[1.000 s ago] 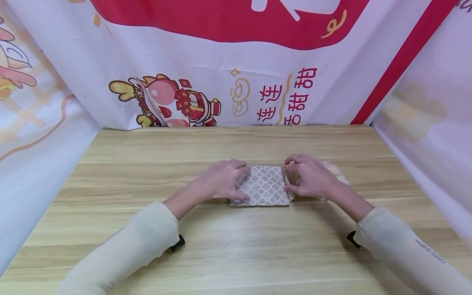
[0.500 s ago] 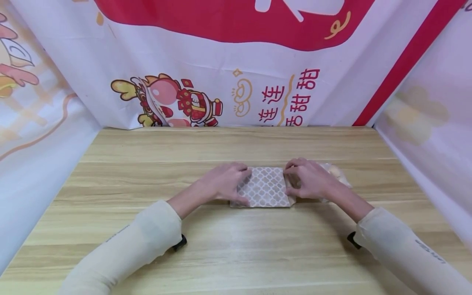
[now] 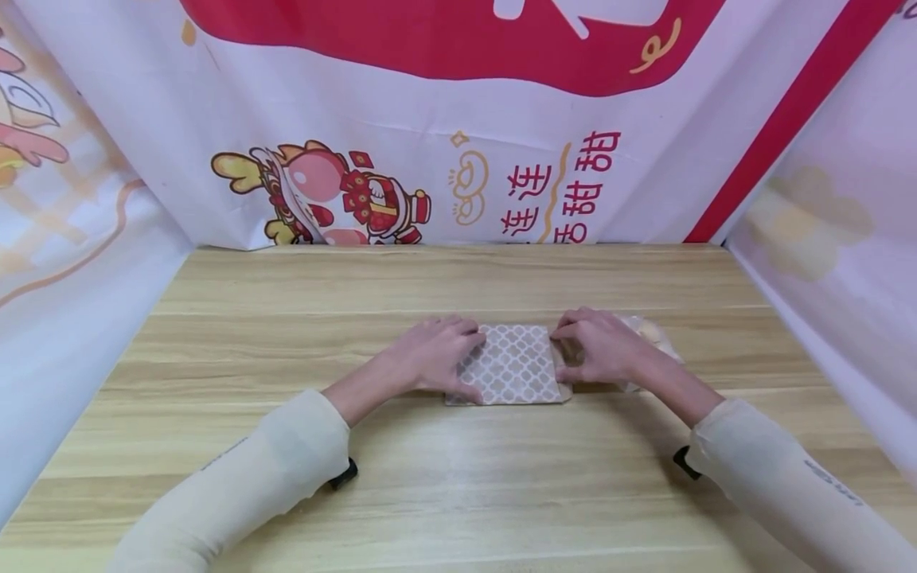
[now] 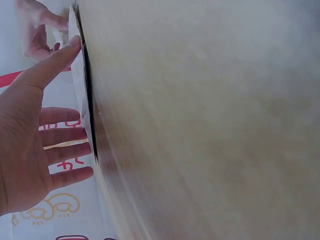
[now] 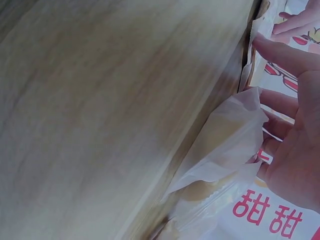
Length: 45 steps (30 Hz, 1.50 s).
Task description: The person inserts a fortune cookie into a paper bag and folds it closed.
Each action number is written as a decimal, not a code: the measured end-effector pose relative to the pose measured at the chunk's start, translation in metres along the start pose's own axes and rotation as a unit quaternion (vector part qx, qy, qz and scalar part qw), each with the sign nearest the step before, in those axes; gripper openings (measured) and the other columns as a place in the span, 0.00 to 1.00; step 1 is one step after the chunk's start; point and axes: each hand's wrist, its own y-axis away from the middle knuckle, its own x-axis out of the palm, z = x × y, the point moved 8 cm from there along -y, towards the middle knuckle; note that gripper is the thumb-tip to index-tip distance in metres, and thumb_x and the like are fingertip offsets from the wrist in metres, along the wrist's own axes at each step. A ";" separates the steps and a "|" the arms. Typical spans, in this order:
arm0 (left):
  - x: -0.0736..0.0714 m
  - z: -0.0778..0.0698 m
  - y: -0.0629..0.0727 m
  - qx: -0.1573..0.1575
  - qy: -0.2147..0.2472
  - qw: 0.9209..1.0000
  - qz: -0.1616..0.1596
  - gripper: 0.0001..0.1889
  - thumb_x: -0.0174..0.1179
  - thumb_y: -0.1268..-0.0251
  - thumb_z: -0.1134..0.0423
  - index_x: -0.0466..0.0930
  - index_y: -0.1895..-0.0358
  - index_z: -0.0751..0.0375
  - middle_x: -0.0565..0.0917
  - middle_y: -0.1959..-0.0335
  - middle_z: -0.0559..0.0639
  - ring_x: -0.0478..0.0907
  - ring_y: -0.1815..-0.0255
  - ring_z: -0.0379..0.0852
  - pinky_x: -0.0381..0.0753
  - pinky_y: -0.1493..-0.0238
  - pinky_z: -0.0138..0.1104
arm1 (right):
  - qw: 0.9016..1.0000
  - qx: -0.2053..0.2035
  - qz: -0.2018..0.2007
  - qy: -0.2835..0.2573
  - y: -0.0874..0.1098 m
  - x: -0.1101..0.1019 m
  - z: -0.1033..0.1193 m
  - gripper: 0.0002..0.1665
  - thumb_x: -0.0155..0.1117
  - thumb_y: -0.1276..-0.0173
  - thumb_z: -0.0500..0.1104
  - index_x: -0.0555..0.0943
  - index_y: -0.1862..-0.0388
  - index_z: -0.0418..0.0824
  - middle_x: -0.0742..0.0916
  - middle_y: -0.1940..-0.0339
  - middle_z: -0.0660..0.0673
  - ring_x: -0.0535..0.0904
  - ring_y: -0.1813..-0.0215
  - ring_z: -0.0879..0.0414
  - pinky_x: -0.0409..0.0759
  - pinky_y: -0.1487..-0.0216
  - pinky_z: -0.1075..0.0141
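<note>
A flat paper packet, beige with a white lattice pattern, lies on the table. On its left part rests my left hand, thumb at the near edge and fingers toward the far edge. The left wrist view shows that hand's fingers extended and spread. At the packet's right end, my right hand touches a plain tan flap with thumb and forefinger, which stand apart. Beside the right hand's fingers sits a clear plastic bag with pale tan contents, partly hidden by that hand in the head view.
The wood-grain table stretches toward me and to both sides. A white printed cloth hangs along its back edge, and similar cloths bound the sides.
The flap at the packet's right end has spread flatter to the right. Both hands stay at the packet with only slight shifts.
</note>
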 end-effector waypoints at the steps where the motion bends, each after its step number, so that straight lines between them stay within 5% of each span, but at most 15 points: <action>1: 0.000 0.000 0.000 0.000 -0.001 1.000 -0.001 0.54 0.67 0.46 0.25 0.69 0.24 0.60 0.70 0.24 0.60 0.66 0.24 0.59 0.67 0.25 0.55 | 1.000 -0.001 -0.001 -0.002 0.000 0.000 0.000 0.37 0.82 0.43 0.53 0.85 0.40 0.33 0.85 0.43 0.38 0.79 0.41 0.42 0.77 0.35 0.42; 13: 0.000 0.001 -0.001 -0.004 -0.015 1.000 0.006 0.53 0.66 0.46 0.24 0.70 0.24 0.59 0.69 0.23 0.60 0.65 0.23 0.59 0.66 0.25 0.57 | 0.999 -0.040 -0.024 -0.017 0.000 -0.002 0.004 0.33 0.83 0.44 0.57 0.89 0.46 0.37 0.86 0.49 0.44 0.79 0.49 0.49 0.80 0.43 0.48; 23: 0.001 -0.001 -0.003 -0.008 -0.030 0.999 0.019 0.53 0.66 0.46 0.24 0.71 0.25 0.58 0.70 0.24 0.59 0.66 0.24 0.59 0.67 0.25 0.56 | 0.997 -0.051 -0.019 -0.062 -0.001 -0.003 0.005 0.17 0.78 0.37 0.38 0.90 0.49 0.38 0.86 0.50 0.45 0.80 0.47 0.49 0.82 0.44 0.49; 34: 0.000 -0.003 -0.008 -0.010 -0.062 0.998 0.031 0.52 0.66 0.49 0.22 0.75 0.28 0.57 0.74 0.27 0.58 0.71 0.28 0.58 0.70 0.27 0.55 | 0.994 -0.090 -0.058 -0.017 -0.004 -0.002 0.014 0.20 0.85 0.44 0.45 0.92 0.54 0.39 0.88 0.50 0.44 0.82 0.47 0.48 0.84 0.44 0.51; 45: -0.001 -0.008 -0.006 -0.005 -0.072 0.997 0.028 0.50 0.66 0.47 0.23 0.75 0.29 0.57 0.75 0.29 0.58 0.72 0.30 0.58 0.71 0.28 0.55 | 0.989 -0.116 -0.088 -0.002 0.002 -0.002 0.018 0.16 0.81 0.39 0.47 0.91 0.57 0.38 0.89 0.51 0.41 0.83 0.47 0.45 0.81 0.40 0.44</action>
